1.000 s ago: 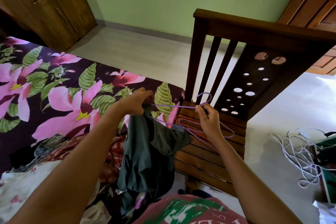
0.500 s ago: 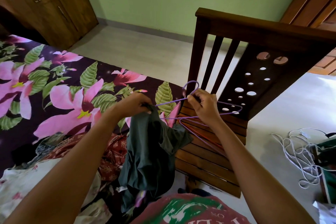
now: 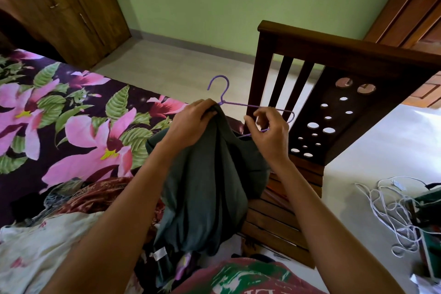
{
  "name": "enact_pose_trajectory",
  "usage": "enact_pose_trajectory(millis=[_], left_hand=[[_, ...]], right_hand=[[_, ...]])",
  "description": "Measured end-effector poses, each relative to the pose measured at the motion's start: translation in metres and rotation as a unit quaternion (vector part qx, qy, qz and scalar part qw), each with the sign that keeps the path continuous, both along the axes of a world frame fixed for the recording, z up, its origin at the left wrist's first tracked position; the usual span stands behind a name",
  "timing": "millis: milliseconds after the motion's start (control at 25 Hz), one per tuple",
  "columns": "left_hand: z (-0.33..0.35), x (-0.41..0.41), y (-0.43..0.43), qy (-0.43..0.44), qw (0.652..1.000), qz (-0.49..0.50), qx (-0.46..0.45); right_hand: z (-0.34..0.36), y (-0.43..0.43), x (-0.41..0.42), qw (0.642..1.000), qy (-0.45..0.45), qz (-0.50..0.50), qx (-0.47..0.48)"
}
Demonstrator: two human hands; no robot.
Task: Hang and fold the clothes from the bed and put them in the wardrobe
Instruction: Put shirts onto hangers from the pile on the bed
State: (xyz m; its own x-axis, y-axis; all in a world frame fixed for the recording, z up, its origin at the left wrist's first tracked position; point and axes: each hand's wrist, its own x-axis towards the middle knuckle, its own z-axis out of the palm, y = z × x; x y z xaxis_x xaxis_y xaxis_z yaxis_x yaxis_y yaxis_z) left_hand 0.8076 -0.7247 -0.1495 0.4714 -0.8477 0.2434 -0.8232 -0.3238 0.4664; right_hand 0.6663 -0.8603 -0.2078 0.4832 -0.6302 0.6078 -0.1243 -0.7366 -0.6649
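Two hands meet over the foot of the floral bed point(image 3: 71, 112): your left hand point(image 3: 191, 124) grips the dark green garment point(image 3: 210, 186) bunched at the neck of the purple hanger point(image 3: 241, 104), and your right hand point(image 3: 269, 133) pinches its lower wire. Cloth hides the hanger's left half, and the wooden doors point(image 3: 71, 19) at far left show nothing inside.

Dark green garment point(image 3: 210, 174): limp, bunched at the top, hanging in folds over the bed point(image 3: 83, 126) edge. Purple wire hanger point(image 3: 238, 104): hook upward, one shoulder inside the garment, the other bare. Remaining clothes point(image 3: 35, 246): cream floral and maroon pieces, crumpled on the bed.
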Motion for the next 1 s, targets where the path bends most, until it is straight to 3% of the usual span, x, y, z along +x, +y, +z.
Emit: enact_pose_trajectory(millis=[160, 240, 440, 640, 760, 880, 1000], left_hand=[[0.002, 0.002, 0.004, -0.001, 1.0, 0.008, -0.021], [0.003, 0.001, 0.005, -0.004, 0.999, 0.009, -0.033], [0.003, 0.008, 0.012, 0.019, 0.998, 0.026, -0.058], [0.005, 0.014, 0.02, 0.044, 0.997, 0.014, -0.066], [0.008, 0.017, 0.027, 0.05, 0.996, 0.011, -0.071], [0.009, 0.022, 0.036, 0.04, 0.997, 0.005, -0.068], [0.006, 0.026, 0.043, 0.029, 0.999, -0.012, -0.035]], right_hand=[[-0.023, 0.0, -0.01, 0.981, 0.157, 0.01, 0.117], [-0.029, -0.001, -0.006, 0.966, 0.23, 0.035, 0.115], [-0.038, 0.005, 0.004, 0.962, 0.24, 0.095, 0.092], [-0.05, 0.01, 0.008, 0.9, 0.351, 0.209, 0.154], [-0.051, 0.006, 0.006, 0.887, 0.412, 0.179, 0.106], [-0.049, -0.014, -0.006, 0.834, 0.535, 0.126, 0.059], [-0.037, -0.035, -0.019, 0.844, 0.529, 0.06, 0.071]])
